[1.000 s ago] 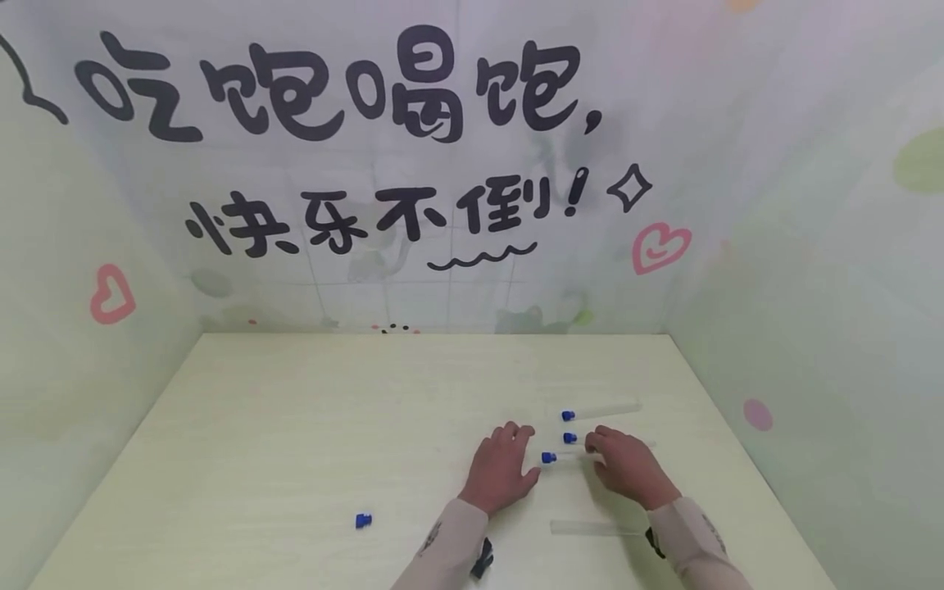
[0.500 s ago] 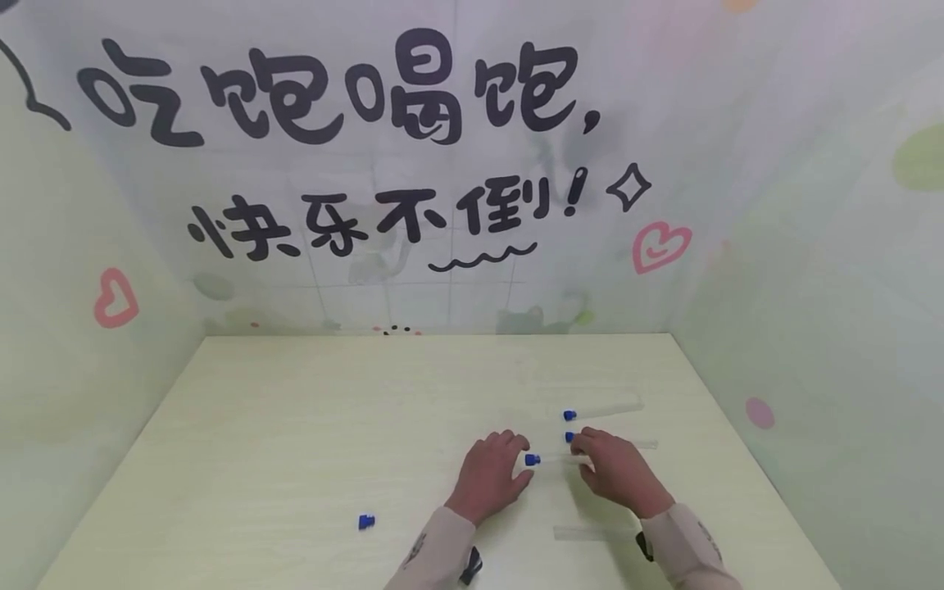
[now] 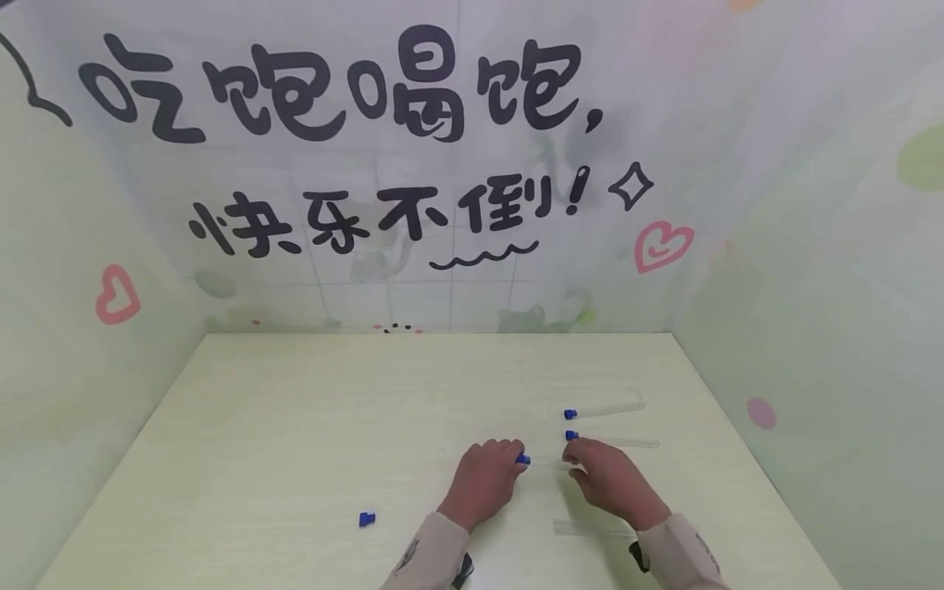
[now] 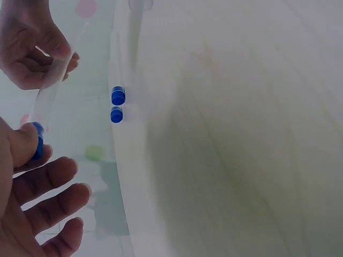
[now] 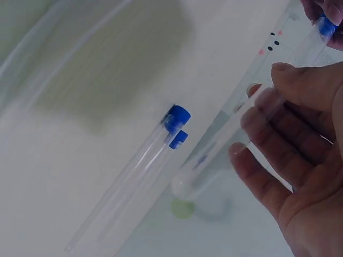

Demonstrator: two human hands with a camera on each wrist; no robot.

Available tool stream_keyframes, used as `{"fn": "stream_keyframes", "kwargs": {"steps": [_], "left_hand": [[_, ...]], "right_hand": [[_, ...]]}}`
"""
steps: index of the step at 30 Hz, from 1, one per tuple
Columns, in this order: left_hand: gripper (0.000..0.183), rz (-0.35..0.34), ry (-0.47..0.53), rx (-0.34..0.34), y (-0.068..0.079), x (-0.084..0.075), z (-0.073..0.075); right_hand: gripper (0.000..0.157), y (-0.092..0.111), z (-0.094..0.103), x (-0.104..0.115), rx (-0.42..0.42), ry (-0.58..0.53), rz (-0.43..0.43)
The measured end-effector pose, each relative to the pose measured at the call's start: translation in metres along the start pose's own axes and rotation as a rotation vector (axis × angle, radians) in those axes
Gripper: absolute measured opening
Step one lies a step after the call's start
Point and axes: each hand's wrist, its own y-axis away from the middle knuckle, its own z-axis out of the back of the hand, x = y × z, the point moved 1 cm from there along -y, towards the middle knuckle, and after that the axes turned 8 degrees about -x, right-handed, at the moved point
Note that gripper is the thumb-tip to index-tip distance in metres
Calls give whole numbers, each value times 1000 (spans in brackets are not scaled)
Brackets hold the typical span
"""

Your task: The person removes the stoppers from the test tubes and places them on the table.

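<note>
Between my hands a clear test tube (image 5: 214, 147) is held above the table, a blue cap (image 4: 37, 142) at its left end. My left hand (image 3: 479, 483) pinches this cap between thumb and index finger, its other fingers spread in the left wrist view. My right hand (image 3: 615, 483) pinches the tube's clear body between thumb and fingers; the rounded end sticks out past them in the right wrist view. Just beyond the hands lie two more test tubes, one farther back (image 3: 615, 407) and one nearer (image 3: 630, 443), each with a blue cap at its left end.
A loose blue cap (image 3: 367, 519) lies on the pale table (image 3: 295, 426), left of my left hand. A clear tube (image 3: 583, 528) with no cap visible lies near my right sleeve, which partly hides it. Printed walls (image 3: 811, 328) enclose the table at the back and sides.
The capped tube has moved left with my right hand. My left hand, earlier spread beside the cap, now pinches it.
</note>
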Motion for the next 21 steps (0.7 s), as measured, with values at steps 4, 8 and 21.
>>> {"fn": "stream_keyframes", "kwargs": {"steps": [4,8,21], "left_hand": [[13,-18,-39,0,6,3,2],[14,-11,-17,8,10,7,2],[23,232,437,131,9,17,9]], "right_hand": [[20,2,-2,8,-52,-33,16],[23,5,-4,12,-108,-29,16],[35,7,-21,18,-469,98,229]]}}
